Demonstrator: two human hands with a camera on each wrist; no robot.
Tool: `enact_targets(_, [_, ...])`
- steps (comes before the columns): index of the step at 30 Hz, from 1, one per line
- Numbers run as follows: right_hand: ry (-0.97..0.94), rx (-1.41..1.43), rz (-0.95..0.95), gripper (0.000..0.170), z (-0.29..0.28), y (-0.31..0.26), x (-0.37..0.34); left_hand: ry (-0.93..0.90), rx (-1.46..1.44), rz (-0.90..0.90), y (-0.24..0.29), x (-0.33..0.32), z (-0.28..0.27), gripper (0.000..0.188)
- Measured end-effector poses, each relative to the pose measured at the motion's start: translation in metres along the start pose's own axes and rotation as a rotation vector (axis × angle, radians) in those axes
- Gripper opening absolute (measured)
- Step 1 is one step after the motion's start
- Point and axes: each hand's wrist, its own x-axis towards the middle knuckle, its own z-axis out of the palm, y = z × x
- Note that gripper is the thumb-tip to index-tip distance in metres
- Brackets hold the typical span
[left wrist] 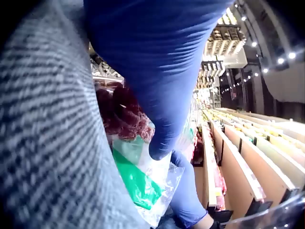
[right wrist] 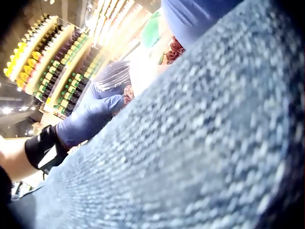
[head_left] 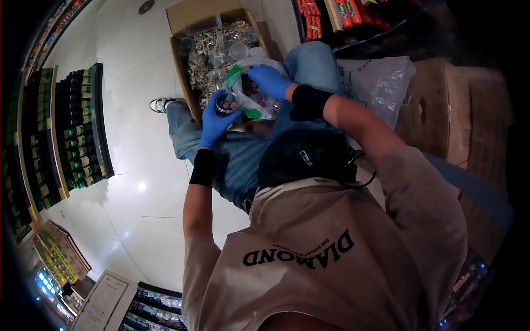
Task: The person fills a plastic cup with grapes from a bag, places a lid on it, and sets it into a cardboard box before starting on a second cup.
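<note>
My blue-gloved left hand [head_left: 214, 124] curls its fingers round a clear plastic cup [head_left: 226, 105]. Round, dark red dried pieces lie inside the cup. Just to the right, over my lap, is a clear plastic bag [head_left: 266, 109] with green printed patches and more of the red pieces [left wrist: 125, 114] inside. My right hand [head_left: 269, 81], gloved in blue too, holds the bag at its upper side, with its fingertips partly hidden. Cup and bag are close together, and red pieces show at the cup in the right wrist view.
An open cardboard box [head_left: 175, 66] stands between my legs, holding pale dried slices in clear packs and an empty-looking clear cup [head_left: 238, 51]. A translucent plastic bag [head_left: 381, 83] and brown cartons [head_left: 428, 105] are on the right. Stocked shelves [head_left: 83, 127] line the left side.
</note>
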Motion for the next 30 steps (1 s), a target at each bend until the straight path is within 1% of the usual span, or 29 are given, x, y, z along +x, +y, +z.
enact_targets(1, [0.005, 0.002, -0.002, 0.016, -0.002, -0.003, 0.002, 0.041, 0.002, 0.008, -0.001, -0.001, -0.001, 0.080])
enact_targets(3, [-0.046, 0.254, 0.227, 0.012, -0.015, -0.014, 0.008, 0.042, 0.056, -0.018, -0.003, -0.005, -0.001, 0.077])
enact_targets(4, [-0.112, 0.410, 0.332, 0.018, -0.028, -0.019, 0.011, 0.041, -0.034, -0.040, -0.004, -0.007, 0.003, 0.077])
enact_targets(5, [-0.115, 0.416, 0.325, 0.018, -0.026, -0.023, 0.014, 0.049, -0.028, -0.042, -0.005, -0.008, 0.004, 0.077])
enact_targets(7, [-0.193, 0.940, 0.369, 0.026, -0.028, -0.033, 0.020, 0.042, -0.075, -0.048, -0.001, -0.009, 0.005, 0.077])
enact_targets(8, [-0.318, 0.641, 0.382, 0.026, -0.036, -0.043, 0.020, 0.038, -0.113, -0.075, 0.001, -0.008, 0.005, 0.077])
enact_targets(9, [-0.316, 0.640, 0.379, 0.026, -0.034, -0.051, 0.018, 0.038, -0.112, -0.072, 0.004, -0.007, 0.005, 0.077])
enact_targets(11, [-0.380, 0.951, 0.389, 0.023, -0.033, -0.063, 0.015, 0.037, -0.079, -0.041, 0.010, -0.007, 0.005, 0.077])
enact_targets(13, [-0.398, 0.912, 0.374, 0.024, -0.030, -0.061, 0.014, 0.034, -0.065, -0.043, 0.008, -0.008, 0.005, 0.077])
enact_targets(15, [-0.305, 0.941, 0.265, 0.027, -0.029, -0.054, 0.012, 0.030, -0.054, -0.043, 0.007, -0.008, 0.005, 0.077])
enact_targets(16, [-0.302, 0.942, 0.268, 0.027, -0.027, -0.050, 0.010, 0.029, -0.065, -0.050, 0.008, -0.008, 0.005, 0.077])
enact_targets(18, [-0.261, 1.044, 0.263, 0.026, -0.026, -0.048, 0.007, 0.024, -0.077, -0.058, 0.006, -0.008, 0.006, 0.078])
enact_targets(19, [-0.259, 1.043, 0.267, 0.026, -0.029, -0.047, 0.005, 0.026, -0.056, -0.052, 0.003, -0.008, 0.006, 0.078])
enact_targets(21, [-0.237, 0.867, 0.310, 0.021, -0.032, -0.044, 0.004, 0.029, -0.038, -0.043, -0.001, -0.008, 0.006, 0.078])
enact_targets(22, [-0.238, 0.866, 0.311, 0.021, -0.027, -0.036, 0.002, 0.029, -0.072, -0.048, -0.002, -0.008, 0.006, 0.078])
enact_targets(24, [-0.079, 0.556, 0.357, 0.019, -0.017, -0.015, -0.001, 0.030, -0.108, -0.052, -0.004, -0.008, 0.008, 0.078])
enact_targets(25, [-0.081, 0.555, 0.356, 0.019, -0.017, -0.008, -0.003, 0.046, -0.101, -0.043, -0.003, -0.009, 0.008, 0.077])
enact_targets(27, [-0.301, 0.142, 0.260, 0.020, -0.019, 0.001, -0.005, 0.064, -0.093, -0.034, -0.002, -0.008, 0.007, 0.075])
enact_targets(28, [-0.302, 0.143, 0.260, 0.020, -0.018, 0.001, -0.006, 0.036, -0.079, -0.025, -0.002, -0.008, 0.006, 0.074])
enact_targets(30, [-0.373, 0.206, 0.204, 0.023, -0.017, -0.004, -0.007, 0.007, -0.066, -0.017, -0.002, -0.008, 0.007, 0.073])
